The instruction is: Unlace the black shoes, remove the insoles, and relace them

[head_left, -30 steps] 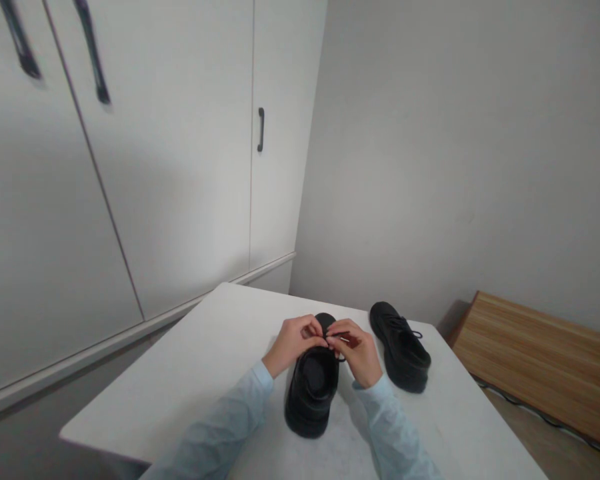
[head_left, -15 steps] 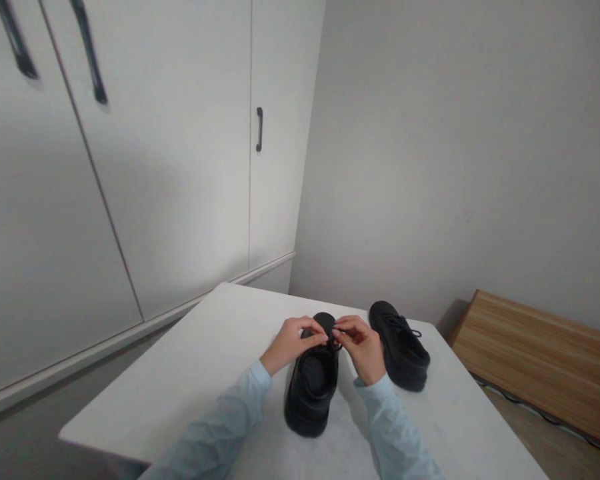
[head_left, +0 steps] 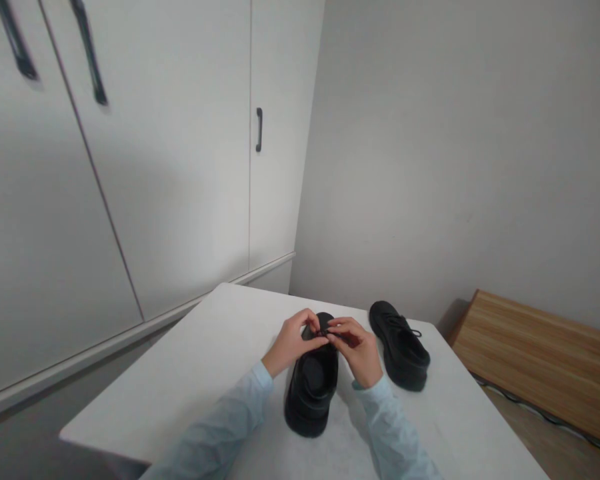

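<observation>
A black shoe (head_left: 310, 393) stands on the white table (head_left: 220, 327), its toe pointing away from me and its heel toward me. Over its front, my left hand (head_left: 294, 341) pinches the dark shoelace (head_left: 323, 332) between thumb and fingers. My right hand (head_left: 356, 348) closes on the lace from the other side, its fingertips nearly meeting those of the left. The fingers partly hide the lace and the upper of the shoe. To the right stands a second black shoe (head_left: 403, 347), with its lace looped on top.
White cabinet doors (head_left: 180, 167) with dark handles rise behind the table at the left. A grey wall (head_left: 430, 167) is behind. At the right is a wooden board (head_left: 540, 360), with a cable along its lower edge.
Both hands have shifted slightly at the lace. The right fingertips have moved a little to the left, closer to the left hand. The shoes have stayed where they were.
</observation>
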`<state>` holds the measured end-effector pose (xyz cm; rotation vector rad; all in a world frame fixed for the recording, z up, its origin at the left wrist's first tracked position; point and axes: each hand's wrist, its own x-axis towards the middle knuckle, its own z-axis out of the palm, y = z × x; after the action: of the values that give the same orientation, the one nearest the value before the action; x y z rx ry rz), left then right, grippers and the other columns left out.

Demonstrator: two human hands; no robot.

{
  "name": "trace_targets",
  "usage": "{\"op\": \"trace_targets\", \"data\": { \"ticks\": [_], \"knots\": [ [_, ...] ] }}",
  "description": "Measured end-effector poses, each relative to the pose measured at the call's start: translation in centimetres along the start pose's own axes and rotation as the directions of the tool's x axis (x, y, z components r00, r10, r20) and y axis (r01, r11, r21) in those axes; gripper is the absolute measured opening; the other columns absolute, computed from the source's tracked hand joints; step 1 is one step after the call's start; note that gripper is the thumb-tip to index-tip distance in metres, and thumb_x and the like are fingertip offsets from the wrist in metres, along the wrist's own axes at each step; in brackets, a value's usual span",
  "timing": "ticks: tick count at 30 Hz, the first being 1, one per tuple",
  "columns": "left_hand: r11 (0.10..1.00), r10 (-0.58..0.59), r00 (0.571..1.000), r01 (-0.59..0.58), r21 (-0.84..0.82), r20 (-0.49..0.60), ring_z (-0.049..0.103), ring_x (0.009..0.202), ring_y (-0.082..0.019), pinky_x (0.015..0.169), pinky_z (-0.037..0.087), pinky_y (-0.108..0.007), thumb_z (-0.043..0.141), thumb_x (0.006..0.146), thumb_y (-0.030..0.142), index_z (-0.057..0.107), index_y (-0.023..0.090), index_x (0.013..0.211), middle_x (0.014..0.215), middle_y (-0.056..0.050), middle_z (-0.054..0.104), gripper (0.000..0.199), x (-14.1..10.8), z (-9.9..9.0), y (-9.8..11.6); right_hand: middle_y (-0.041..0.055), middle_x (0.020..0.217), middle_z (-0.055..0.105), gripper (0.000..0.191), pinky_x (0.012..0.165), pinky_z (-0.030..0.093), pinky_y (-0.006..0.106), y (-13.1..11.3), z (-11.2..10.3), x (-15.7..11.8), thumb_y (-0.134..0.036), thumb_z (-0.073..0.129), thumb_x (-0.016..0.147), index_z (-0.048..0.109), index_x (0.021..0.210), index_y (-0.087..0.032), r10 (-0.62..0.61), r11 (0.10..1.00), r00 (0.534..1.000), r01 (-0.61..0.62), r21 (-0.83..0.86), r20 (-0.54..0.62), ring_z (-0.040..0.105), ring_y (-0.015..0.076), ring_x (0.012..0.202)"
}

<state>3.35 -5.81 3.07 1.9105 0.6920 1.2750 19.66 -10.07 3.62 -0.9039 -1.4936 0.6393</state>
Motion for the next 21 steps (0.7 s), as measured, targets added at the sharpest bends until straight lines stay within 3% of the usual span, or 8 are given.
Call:
{"op": "trace_targets", "data": {
  "ticks": [4,9,17,21],
  "knots": [
    [1.000,0.005,1.000,-0.005,-0.028,-0.008,0.054,0.068,-0.010,0.065,0.044,-0.022,0.065,0.069,0.016,0.053,0.016,0.084,0.083,0.000,0.056,0.019,0.0,0.1,-0.2,0.0085,0.097,0.063,0.008,0.074,0.053,0.033,0.0,-0.1,-0.1,-0.025,0.070,0.073,0.073,0.081,-0.022,0.006,1.000,0.999,-0.007,0.010,0.044,0.061,0.0212,0.092],
    [0.995,-0.028,0.999,0.025,0.096,0.034,0.058,0.071,-0.012,0.072,0.045,-0.023,0.056,0.073,0.011,0.063,0.017,0.094,0.081,-0.001,0.065,0.023,-0.1,0.0,0.1,0.0077,0.097,0.062,0.009,0.079,0.052,0.034,0.1,-0.1,-0.1,-0.025,0.069,0.075,0.073,0.083,-0.024,-0.015,1.000,0.996,0.013,0.024,0.086,0.060,0.0209,0.095],
    [0.996,-0.018,0.996,0.010,0.090,0.092,0.064,0.088,-0.019,0.082,0.047,-0.028,0.057,0.082,0.030,0.069,0.018,0.095,0.093,-0.006,0.071,0.021,0.1,-0.6,-0.2,0.0079,0.094,0.064,0.010,0.074,0.053,0.034,0.0,-0.4,0.1,-0.028,0.067,0.077,0.072,0.083,-0.023,0.014,0.999,0.997,-0.017,0.041,0.069,0.060,0.0216,0.092],
    [0.990,0.048,0.993,-0.063,0.129,0.110,0.063,0.092,-0.020,0.086,0.045,-0.030,0.050,0.087,0.031,0.071,0.021,0.095,0.098,-0.007,0.071,0.025,0.3,-1.3,-0.4,0.0071,0.088,0.065,0.010,0.073,0.052,0.033,0.3,-0.9,0.4,-0.030,0.069,0.075,0.071,0.078,-0.021,0.037,0.995,0.999,-0.040,0.093,0.032,0.060,0.0213,0.090]
  ]
}}
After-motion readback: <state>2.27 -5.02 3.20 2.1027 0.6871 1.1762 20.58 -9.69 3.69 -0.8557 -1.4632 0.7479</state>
